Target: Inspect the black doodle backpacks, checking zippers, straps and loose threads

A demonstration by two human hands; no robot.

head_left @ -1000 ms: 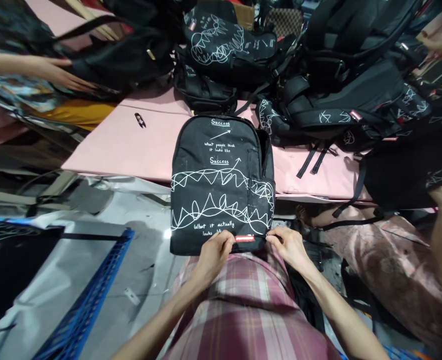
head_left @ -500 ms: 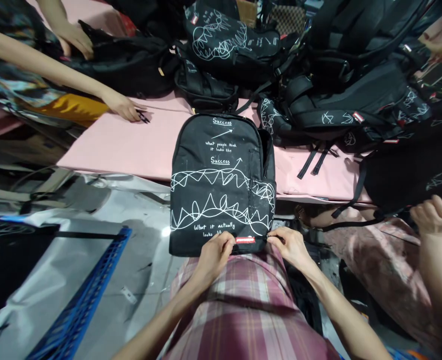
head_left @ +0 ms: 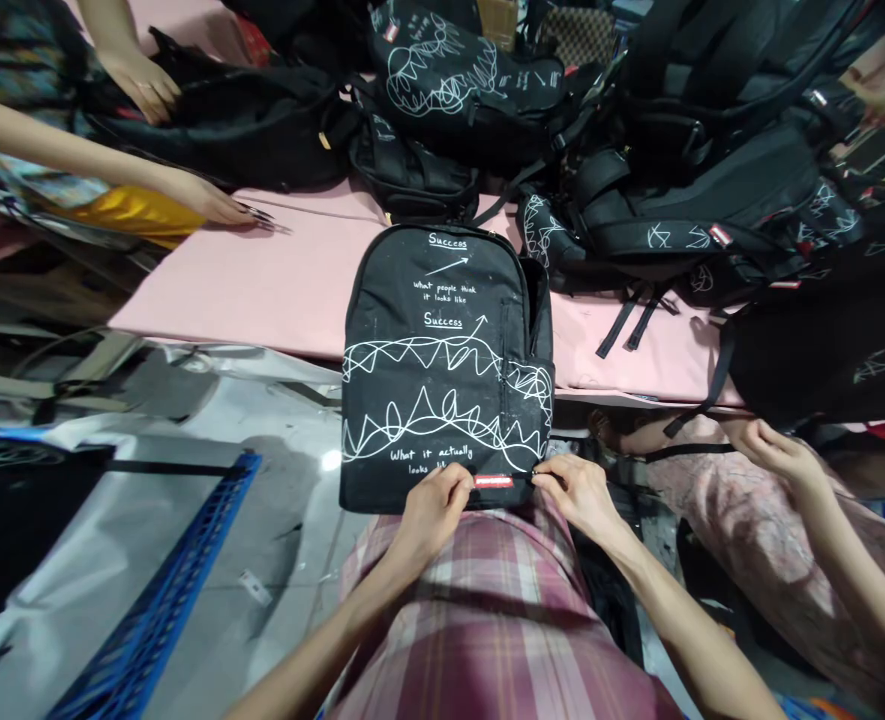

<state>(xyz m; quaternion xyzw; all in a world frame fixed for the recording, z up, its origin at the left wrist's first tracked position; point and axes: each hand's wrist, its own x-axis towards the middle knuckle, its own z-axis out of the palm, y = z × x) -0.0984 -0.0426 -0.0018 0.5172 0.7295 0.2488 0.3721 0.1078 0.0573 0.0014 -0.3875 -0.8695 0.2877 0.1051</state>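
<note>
A black backpack (head_left: 442, 360) with white scribbles and the words "Success" lies face up, its top on the pink table (head_left: 277, 290) and its bottom on my lap. A small red label (head_left: 493, 481) sits at its lower edge. My left hand (head_left: 431, 510) is closed on the bottom edge just left of the label. My right hand (head_left: 577, 492) pinches the bottom edge just right of it, fingers pressed together.
Several more black backpacks (head_left: 637, 130) are piled at the back and right of the table. Another person's hands (head_left: 209, 205) work at the far left, a third person's hand (head_left: 779, 455) at the right. A blue crate (head_left: 164, 590) stands lower left on grey plastic sheeting.
My hands stay on the backpack's bottom edge. The person at left drew a hand back along the table with a small dark object. The hand at right moved lower and leftward.
</note>
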